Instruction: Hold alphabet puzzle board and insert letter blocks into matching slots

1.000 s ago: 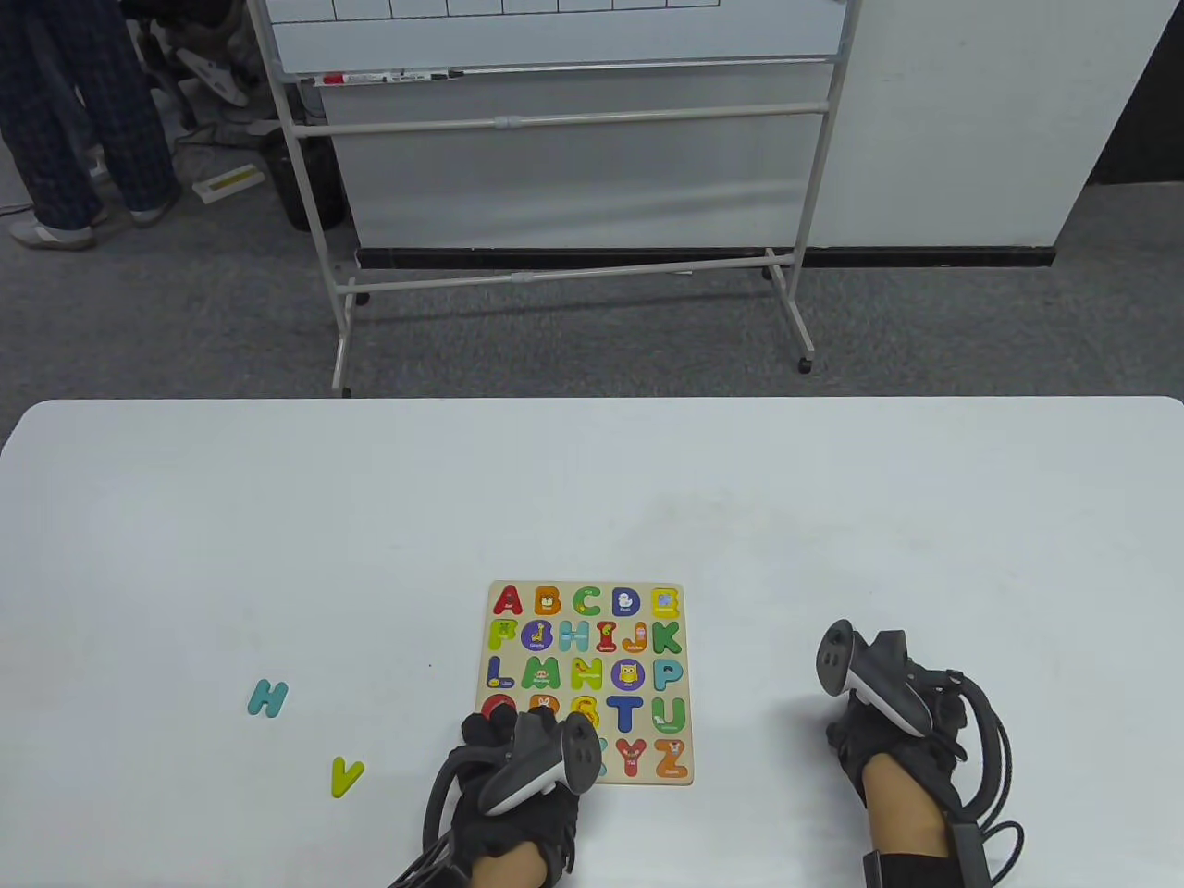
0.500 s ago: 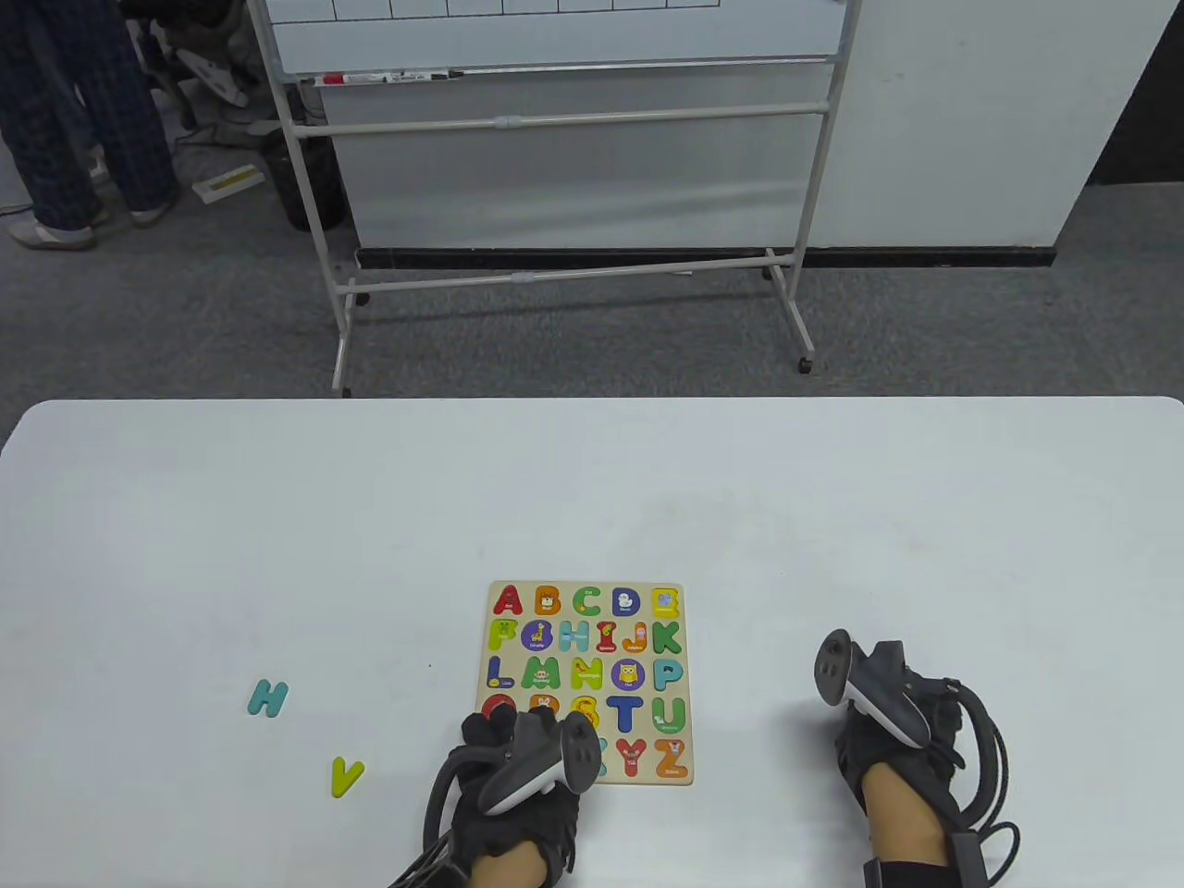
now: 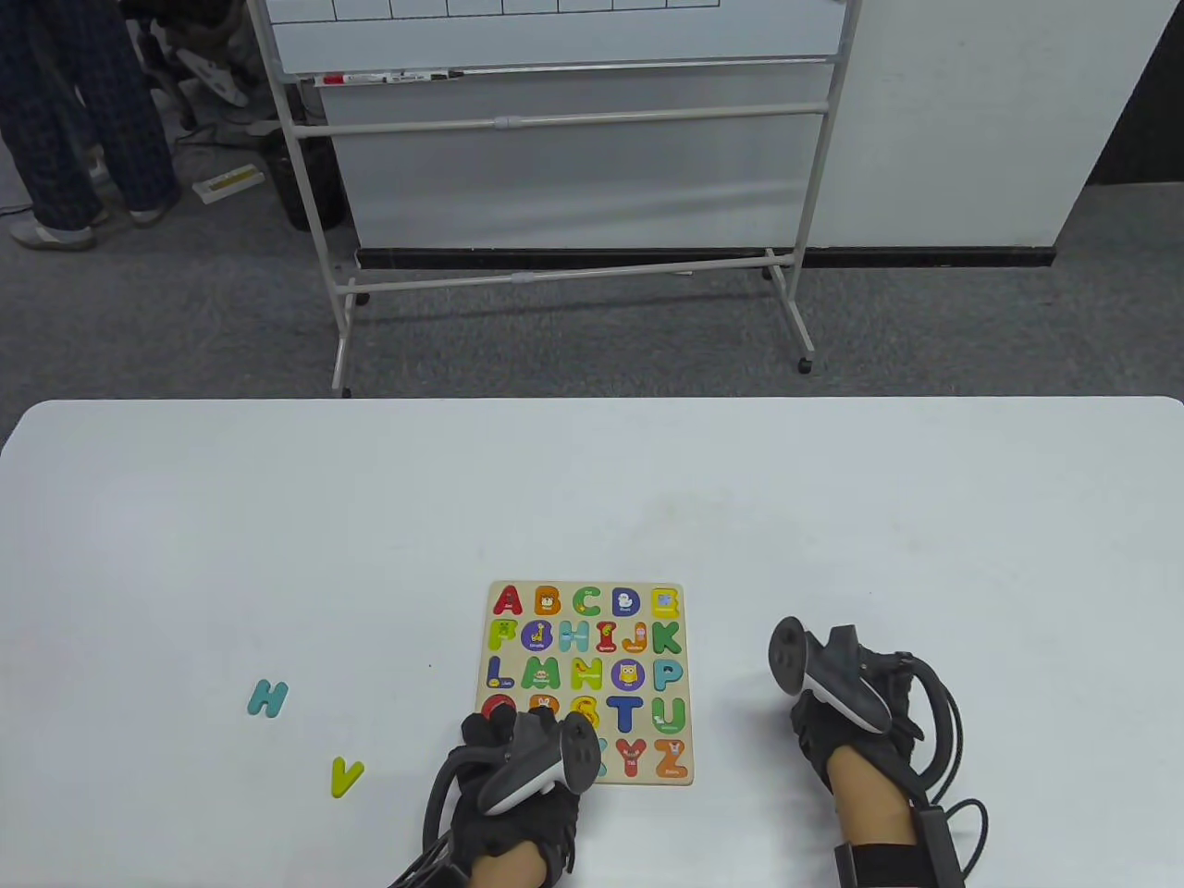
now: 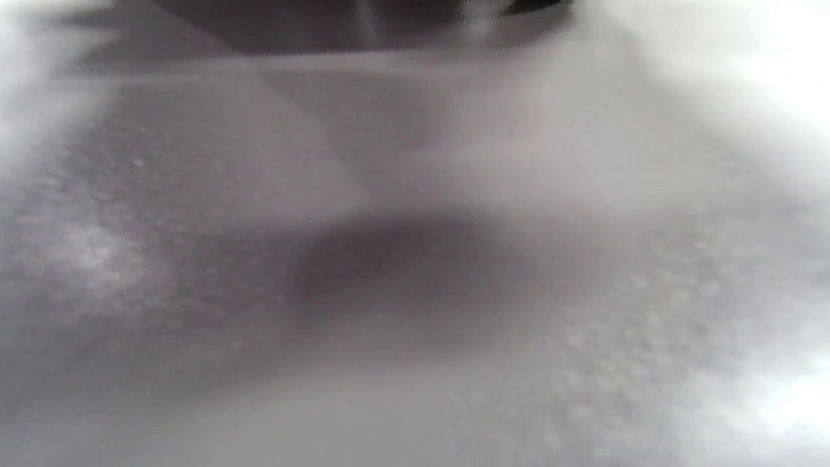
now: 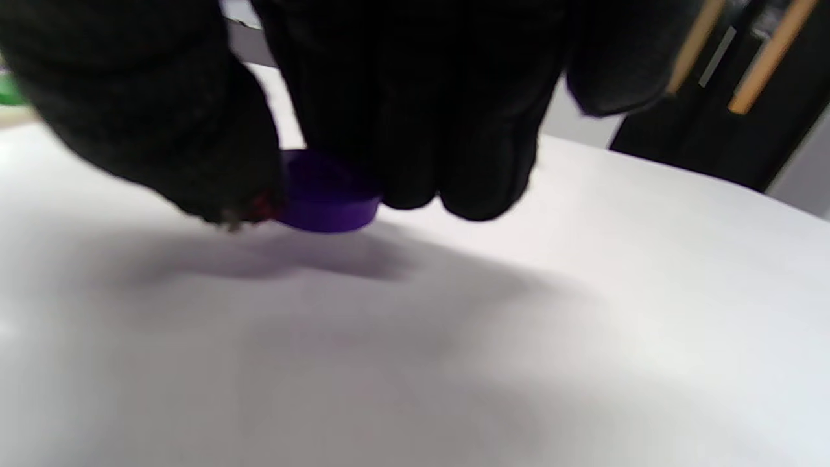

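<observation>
Square wooden alphabet puzzle board (image 3: 586,683) lies flat on the white table (image 3: 592,499), near its 6 o'clock edge, sides roughly square to the table edges, row A–E at the board's 12 o'clock side and X–Z at 6 o'clock; being square, it has no distinct long axis. Most slots carry coloured letter blocks. The H slot in the second row reads pale, apparently unfilled; the board's 7 o'clock corner is hidden under the left hand, so the V slot cannot be checked. Left hand (image 3: 518,777) in its black sensor glove rests on that corner, pressing the board down; finger spread cannot be told, and the left wrist view is only blur. Right hand (image 3: 846,712) sits at 3 o'clock of the board, apart from it; in the right wrist view its fingertips (image 5: 415,175) and thumb pinch a small purple rounded block (image 5: 327,201) just above the table. Which letter it is cannot be read. Loose on the table: a teal letter H block (image 3: 268,698) at 9 o'clock of the board, upright, and a yellow-green letter V block (image 3: 346,777) at 8 o'clock, tilted clockwise. Judgement: task well advanced; the purple piece, H and V are left to seat.
</observation>
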